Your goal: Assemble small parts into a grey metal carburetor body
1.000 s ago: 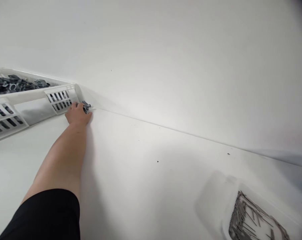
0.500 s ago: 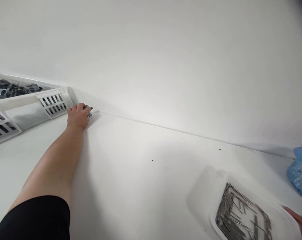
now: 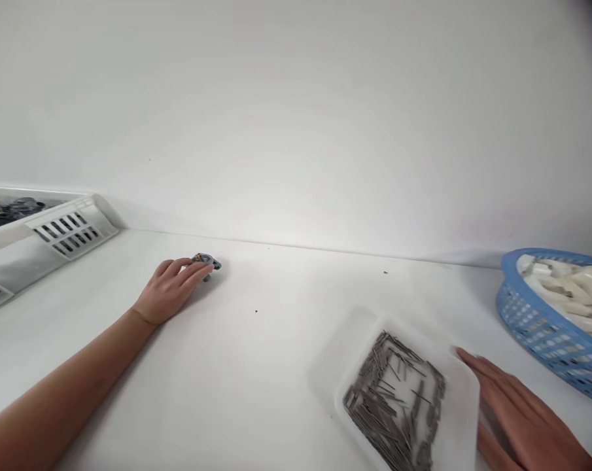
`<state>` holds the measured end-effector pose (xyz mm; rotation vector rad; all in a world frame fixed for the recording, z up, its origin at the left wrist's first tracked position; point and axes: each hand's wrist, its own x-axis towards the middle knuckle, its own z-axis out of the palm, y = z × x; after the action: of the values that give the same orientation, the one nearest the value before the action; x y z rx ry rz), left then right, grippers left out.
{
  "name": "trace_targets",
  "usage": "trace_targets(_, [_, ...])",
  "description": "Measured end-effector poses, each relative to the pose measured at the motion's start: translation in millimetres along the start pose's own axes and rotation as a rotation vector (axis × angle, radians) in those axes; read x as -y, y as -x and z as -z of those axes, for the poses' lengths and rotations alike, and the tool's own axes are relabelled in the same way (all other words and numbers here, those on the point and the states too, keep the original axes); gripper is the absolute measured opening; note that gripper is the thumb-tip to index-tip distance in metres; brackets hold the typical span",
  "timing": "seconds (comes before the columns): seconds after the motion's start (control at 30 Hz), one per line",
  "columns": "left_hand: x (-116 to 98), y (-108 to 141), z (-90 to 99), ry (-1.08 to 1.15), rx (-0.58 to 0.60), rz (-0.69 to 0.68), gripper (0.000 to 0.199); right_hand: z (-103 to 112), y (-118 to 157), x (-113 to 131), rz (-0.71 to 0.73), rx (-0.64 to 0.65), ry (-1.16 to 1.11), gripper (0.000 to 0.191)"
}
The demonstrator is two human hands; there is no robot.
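Fingertips of the left hand point(image 3: 171, 288) pinch a small grey metal clip-like part point(image 3: 206, 263) against the smooth white tabletop point(image 3: 256, 366), the fingers nearly closed around its near end. The part lies flat with its long axis roughly left to right, its free end pointing right, away from the palm. A second ago the same hand held it against the corner of the white slotted plastic crate point(image 3: 65, 230) of dark metal pieces at the wall; hand and part now sit well clear of the crate, out on open tabletop. The right hand point(image 3: 521, 418), unseen then, lies flat and open, fingers extended, touching the right edge of the shallow white plastic tray point(image 3: 460, 405) of thin grey metal pins. A blue woven plastic basket point(image 3: 545, 327) of pale, rounded pieces stands further right, near the wall.
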<state>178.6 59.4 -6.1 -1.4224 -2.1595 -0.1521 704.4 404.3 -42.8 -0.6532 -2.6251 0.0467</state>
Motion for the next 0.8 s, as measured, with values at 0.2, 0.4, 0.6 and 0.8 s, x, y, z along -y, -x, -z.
trace_targets(0.2, [-43.5,-3.2,6.7,0.071,-0.034,-0.108,0.044,7.4,-10.7,12.8,-0.025,0.076,0.068,0.057])
trace_targets(0.4, [-81.3,-5.7,10.5,0.124,-0.106,-0.12,0.039,15.5,-11.5,29.7,-0.139,0.142,0.01,0.052])
trace_targets(0.6, [-118.5,-8.0,25.6,0.239,-0.178,0.179,0.028,19.5,-16.3,28.1,-0.152,0.253,-0.084,0.054])
trace_targets(0.8, [-169.7,-26.9,50.5,0.503,-0.283,0.594,0.03,28.1,-19.4,32.6,-0.16,0.283,-0.147,0.053])
